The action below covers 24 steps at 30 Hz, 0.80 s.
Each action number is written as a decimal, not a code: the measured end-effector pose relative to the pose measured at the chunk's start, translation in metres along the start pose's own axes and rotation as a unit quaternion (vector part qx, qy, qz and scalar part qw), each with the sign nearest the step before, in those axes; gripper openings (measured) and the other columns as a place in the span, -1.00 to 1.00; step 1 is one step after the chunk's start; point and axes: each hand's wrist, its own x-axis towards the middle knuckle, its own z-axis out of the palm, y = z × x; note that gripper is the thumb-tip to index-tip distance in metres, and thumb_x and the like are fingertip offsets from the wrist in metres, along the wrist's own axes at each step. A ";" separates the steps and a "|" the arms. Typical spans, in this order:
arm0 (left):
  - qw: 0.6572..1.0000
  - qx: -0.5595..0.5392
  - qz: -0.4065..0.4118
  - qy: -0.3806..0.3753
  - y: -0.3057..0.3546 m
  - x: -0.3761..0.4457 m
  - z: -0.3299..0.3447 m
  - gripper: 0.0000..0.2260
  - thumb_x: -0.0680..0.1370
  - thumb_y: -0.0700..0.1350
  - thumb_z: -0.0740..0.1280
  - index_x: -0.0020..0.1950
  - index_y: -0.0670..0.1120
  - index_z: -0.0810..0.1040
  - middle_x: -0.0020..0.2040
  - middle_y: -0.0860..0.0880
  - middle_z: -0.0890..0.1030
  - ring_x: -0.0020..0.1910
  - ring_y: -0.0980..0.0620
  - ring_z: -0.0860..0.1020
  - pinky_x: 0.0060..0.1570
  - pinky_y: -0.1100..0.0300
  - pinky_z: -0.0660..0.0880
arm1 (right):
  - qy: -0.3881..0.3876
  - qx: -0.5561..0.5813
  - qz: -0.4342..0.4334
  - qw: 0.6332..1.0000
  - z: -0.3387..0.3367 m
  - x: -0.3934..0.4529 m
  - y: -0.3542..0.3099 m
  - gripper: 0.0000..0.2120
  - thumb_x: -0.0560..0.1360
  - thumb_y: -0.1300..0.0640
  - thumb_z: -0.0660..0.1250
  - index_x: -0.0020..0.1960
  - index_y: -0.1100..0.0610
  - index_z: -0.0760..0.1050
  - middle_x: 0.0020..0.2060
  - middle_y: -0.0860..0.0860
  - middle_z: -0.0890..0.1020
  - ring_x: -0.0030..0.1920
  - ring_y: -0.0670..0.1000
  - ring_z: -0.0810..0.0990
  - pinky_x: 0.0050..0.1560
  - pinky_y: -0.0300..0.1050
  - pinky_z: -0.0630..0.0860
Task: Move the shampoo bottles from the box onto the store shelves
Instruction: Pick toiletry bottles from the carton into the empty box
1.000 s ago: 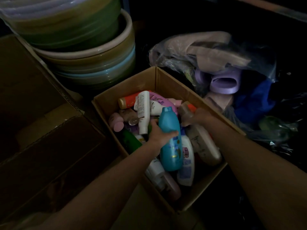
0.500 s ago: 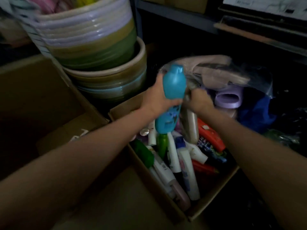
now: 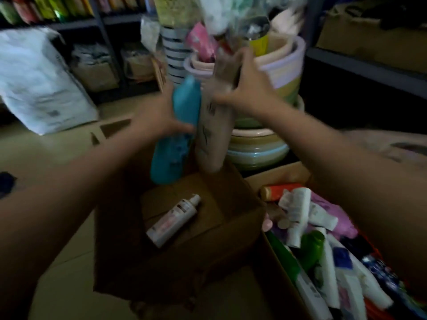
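Fingers [image 3: 184,129] of our left hand [image 3: 159,114] curl round the waist of the teal shampoo bottle [image 3: 176,132], thumb on its near face, so the bottle hangs cap-up through our grip with its broad base below our palm. Beside it, our right hand [image 3: 247,88] wraps the upper part of the beige shampoo bottle [image 3: 215,125]; its fingers lie along the neck and we see them closed on it, though blur smears their outline. Both bottles are held upright in the air, touching side by side, above the open brown carton [image 3: 231,218], well clear of the box [image 3: 277,181] at lower right.

From this head view the teal bottle is smooth, glossy plastic with a rounded shoulder and a blurred label; the beige one is taller, flat-sided and matte, with dark marks down its face. One white pump bottle [image 3: 173,220] lies tilted on the carton's folded cardboard bottom. In the box, tubes and bottles in white, green, orange and purple lie heaped. Behind our hands stands a stack of ribbed plastic basins [image 3: 258,148], pastel-rimmed. Dark metal shelves [image 3: 104,42] stand at the back, their goods too blurred to name. A white sack [image 3: 39,84] leans at left on the pale floor [image 3: 46,158].
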 end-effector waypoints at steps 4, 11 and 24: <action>0.972 0.058 -0.086 -0.213 -0.064 -0.010 0.052 -0.44 0.36 -0.03 0.50 0.30 -0.06 0.37 0.19 -0.05 0.52 0.13 -0.03 0.51 0.01 0.15 0.44 | -0.222 -0.120 0.033 0.967 0.078 -0.010 0.020 -0.42 0.30 0.08 0.53 0.21 0.09 0.31 0.11 0.07 0.52 0.10 0.10 0.52 -0.02 -0.05 0.47; 0.882 0.146 -0.095 -0.438 -0.110 -0.020 0.143 -0.58 0.44 -0.04 0.44 0.24 -0.18 0.49 0.14 -0.11 0.59 0.09 -0.05 0.58 -0.02 0.20 0.51 | -0.440 -0.253 0.079 0.858 0.160 -0.035 0.052 -0.71 0.50 0.15 0.33 0.20 0.16 0.44 0.12 0.11 0.52 0.09 0.12 0.52 0.03 -0.04 0.52; 0.917 0.258 -0.023 -0.303 -0.072 -0.019 0.157 -0.57 0.59 -0.08 0.22 0.43 -0.13 0.25 0.39 -0.13 0.34 0.33 -0.12 0.37 0.24 0.04 0.36 | -0.468 -0.333 -0.041 0.818 0.166 -0.037 0.057 -0.69 0.58 0.27 0.15 0.31 0.25 0.39 0.25 0.20 0.46 0.24 0.19 0.45 0.19 0.03 0.44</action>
